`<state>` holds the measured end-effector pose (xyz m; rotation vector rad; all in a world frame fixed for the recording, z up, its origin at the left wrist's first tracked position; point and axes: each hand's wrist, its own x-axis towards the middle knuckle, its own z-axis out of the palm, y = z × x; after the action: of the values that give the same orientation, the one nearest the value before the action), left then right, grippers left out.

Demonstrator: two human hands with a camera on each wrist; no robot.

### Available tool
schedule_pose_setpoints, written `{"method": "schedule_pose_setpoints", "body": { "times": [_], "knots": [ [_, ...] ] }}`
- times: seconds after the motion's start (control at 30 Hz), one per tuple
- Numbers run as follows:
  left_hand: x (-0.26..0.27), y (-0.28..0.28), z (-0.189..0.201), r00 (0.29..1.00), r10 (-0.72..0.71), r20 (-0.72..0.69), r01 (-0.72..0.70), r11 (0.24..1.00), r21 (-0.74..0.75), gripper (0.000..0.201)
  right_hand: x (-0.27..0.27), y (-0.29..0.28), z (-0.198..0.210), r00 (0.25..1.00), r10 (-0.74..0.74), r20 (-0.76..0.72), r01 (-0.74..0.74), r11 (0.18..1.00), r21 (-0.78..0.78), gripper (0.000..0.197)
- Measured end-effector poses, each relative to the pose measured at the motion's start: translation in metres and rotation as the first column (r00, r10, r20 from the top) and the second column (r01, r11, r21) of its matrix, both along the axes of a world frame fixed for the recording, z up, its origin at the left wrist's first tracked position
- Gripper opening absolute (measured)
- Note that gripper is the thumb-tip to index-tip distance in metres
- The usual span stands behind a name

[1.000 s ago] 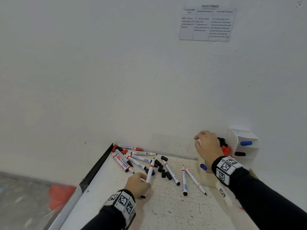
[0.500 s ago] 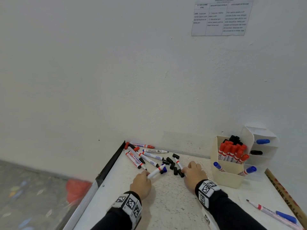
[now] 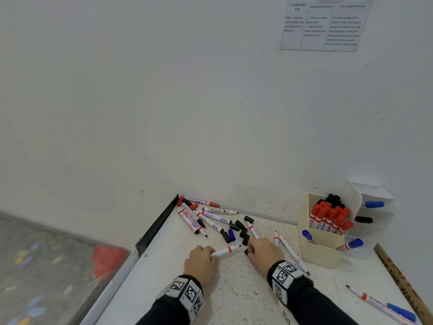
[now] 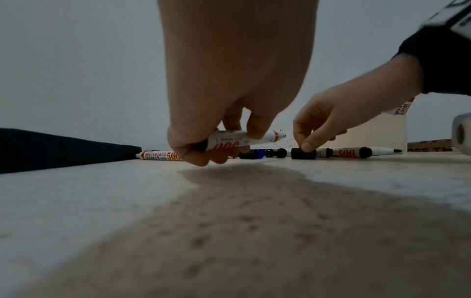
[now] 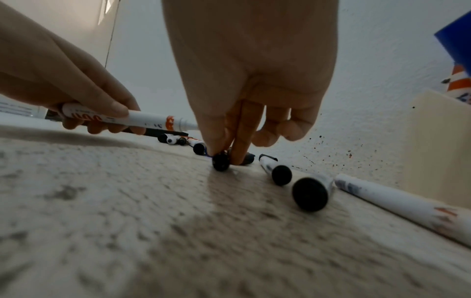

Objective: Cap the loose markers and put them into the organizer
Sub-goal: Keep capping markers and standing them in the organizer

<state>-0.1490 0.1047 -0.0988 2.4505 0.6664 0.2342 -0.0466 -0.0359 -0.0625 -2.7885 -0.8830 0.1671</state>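
Both forearms, in dark sleeves with tagged wristbands, reached forward low over the bench. The left hand (image 3: 202, 263) lay knuckles up, its fingers curled round an uncapped marker (image 3: 225, 251) whose tip pointed toward the right hand (image 3: 264, 255). The right hand pointed its fingers down and pinched a black cap (image 4: 303, 153) resting on the bench.

Smooth plastic markers (image 3: 225, 250) lie on a rough, speckled matt tabletop (image 3: 234, 289).
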Motion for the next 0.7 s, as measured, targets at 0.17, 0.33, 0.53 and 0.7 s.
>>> {"method": "schedule_pose_setpoints", "body": {
  "times": [0.17, 0.33, 0.53, 0.7],
  "knots": [
    [0.000, 0.000, -0.002, 1.000, 0.027, 0.007, -0.027, 1.000, -0.001, 0.028, -0.001, 0.000, -0.001, 0.994, -0.017, -0.105, 0.038, 0.978, 0.204, 0.041],
    [0.004, 0.003, 0.000, 0.999, -0.024, 0.023, 0.025, 0.998, -0.053, 0.027, -0.003, -0.003, 0.005, 0.993, 0.006, -0.117, 0.044, 0.904, 0.424, 0.019],
    [0.007, 0.002, -0.004, 0.996, -0.084, 0.027, 0.086, 0.988, -0.124, 0.026, -0.011, -0.008, 0.010, 0.984, -0.006, -0.176, 0.083, 0.897, 0.435, 0.021],
    [0.006, 0.003, -0.001, 0.994, -0.099, 0.034, 0.103, 0.983, -0.151, 0.026, -0.017, -0.015, 0.007, 0.973, -0.072, -0.221, 0.171, 0.866, 0.470, 0.019]
  ]
}}
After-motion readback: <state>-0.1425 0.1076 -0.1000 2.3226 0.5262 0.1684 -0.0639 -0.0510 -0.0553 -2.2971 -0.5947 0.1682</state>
